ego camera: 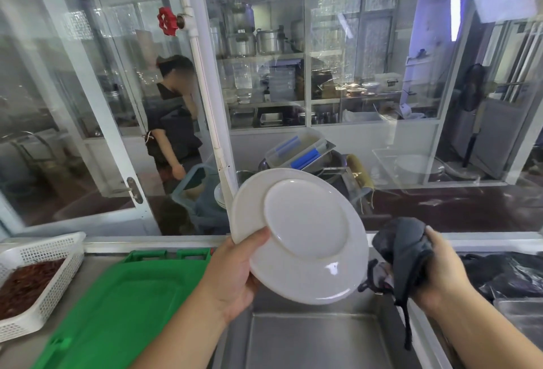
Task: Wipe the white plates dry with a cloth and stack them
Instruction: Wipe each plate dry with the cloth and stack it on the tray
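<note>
White plate [305, 239], rim pinched by left hand [235, 274], tilted above steel sink [317, 339]

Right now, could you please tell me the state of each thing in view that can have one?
Round white plate: lifted, tilted, underside facing the camera, gripped at its rim.
Dark grey cloth: bunched up, off the plate.
Left hand: grips the plate.
Right hand: grips the cloth.
Steel sink basin: no dishes in the visible part.
White perforated plastic basket: holds reddish-brown contents.
Red valve wheel: setting unclear.

Both hands raised, fingers curled: left [235, 274], right [440, 268].
</note>
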Action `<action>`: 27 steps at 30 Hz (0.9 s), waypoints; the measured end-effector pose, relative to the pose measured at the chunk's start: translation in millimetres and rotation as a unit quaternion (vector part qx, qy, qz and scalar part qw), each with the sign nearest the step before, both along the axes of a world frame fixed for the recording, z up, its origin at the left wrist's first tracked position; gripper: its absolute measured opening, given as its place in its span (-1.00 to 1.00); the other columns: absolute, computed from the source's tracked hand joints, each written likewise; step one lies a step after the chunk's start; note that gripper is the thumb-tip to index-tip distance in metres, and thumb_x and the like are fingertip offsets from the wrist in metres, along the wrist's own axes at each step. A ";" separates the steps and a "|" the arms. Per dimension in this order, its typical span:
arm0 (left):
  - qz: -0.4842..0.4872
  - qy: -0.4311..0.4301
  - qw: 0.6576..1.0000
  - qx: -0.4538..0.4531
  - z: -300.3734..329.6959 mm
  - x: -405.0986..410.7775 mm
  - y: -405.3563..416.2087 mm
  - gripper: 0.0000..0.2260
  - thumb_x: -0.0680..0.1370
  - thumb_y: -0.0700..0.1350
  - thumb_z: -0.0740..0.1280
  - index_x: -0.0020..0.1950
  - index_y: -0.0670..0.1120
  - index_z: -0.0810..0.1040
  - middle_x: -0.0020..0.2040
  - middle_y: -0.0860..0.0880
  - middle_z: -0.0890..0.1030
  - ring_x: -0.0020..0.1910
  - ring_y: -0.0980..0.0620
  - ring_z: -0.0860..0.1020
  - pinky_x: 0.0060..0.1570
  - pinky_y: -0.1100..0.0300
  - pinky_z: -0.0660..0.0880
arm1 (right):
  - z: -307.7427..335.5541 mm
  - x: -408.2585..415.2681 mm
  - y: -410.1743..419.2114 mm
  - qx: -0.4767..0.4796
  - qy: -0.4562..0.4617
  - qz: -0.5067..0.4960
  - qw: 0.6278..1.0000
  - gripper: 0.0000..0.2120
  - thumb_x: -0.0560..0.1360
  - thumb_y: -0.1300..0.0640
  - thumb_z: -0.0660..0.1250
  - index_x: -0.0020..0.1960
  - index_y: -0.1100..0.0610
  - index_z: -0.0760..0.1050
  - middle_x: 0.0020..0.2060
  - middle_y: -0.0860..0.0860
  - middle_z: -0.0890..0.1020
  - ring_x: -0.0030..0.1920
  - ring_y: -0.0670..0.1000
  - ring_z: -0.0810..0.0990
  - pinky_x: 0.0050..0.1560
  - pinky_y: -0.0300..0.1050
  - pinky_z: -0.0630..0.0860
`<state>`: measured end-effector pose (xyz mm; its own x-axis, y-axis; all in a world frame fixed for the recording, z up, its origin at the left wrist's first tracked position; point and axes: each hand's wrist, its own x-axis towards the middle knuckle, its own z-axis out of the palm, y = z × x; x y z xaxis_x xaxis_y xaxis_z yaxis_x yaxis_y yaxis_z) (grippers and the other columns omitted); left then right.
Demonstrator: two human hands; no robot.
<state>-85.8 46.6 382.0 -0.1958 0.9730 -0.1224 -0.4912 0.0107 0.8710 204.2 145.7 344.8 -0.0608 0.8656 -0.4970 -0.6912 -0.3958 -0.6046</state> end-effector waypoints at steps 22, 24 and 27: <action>-0.032 0.329 0.933 0.141 1.5 10.8 -17.5 -0.75 0.54 0.09 0.43 0.17 0.10 0.76 0.12 0.03 0.78 0.15 0.10 0.71 0.06 0.29 0.58 | 100.6 -121.6 -38.7 0.739 -0.588 0.064 0.322 -0.58 0.60 -0.05 0.40 0.43 0.01 0.58 0.31 0.06 0.58 0.17 0.20 0.55 0.30 0.08 0.46; -0.020 0.321 0.935 0.149 1.3 10.1 -17.2 -0.73 0.53 0.09 0.44 0.18 0.06 0.76 0.13 0.00 0.78 0.16 0.06 0.71 0.08 0.25 0.59 | 110.9 -125.1 -35.2 0.747 -0.586 0.050 0.311 -0.60 0.59 -0.03 0.41 0.40 0.03 0.61 0.28 0.08 0.61 0.14 0.21 0.56 0.28 0.12 0.45; -0.006 0.291 0.945 0.151 5.2 9.2 -15.5 -0.69 0.49 0.10 0.46 0.21 0.10 0.74 0.16 -0.02 0.77 0.21 -0.01 0.71 0.17 0.12 0.61 | 118.9 -128.3 -26.1 0.724 -0.578 0.031 0.375 -0.59 0.61 -0.05 0.34 0.42 0.04 0.59 0.28 0.07 0.62 0.19 0.18 0.56 0.33 0.08 0.43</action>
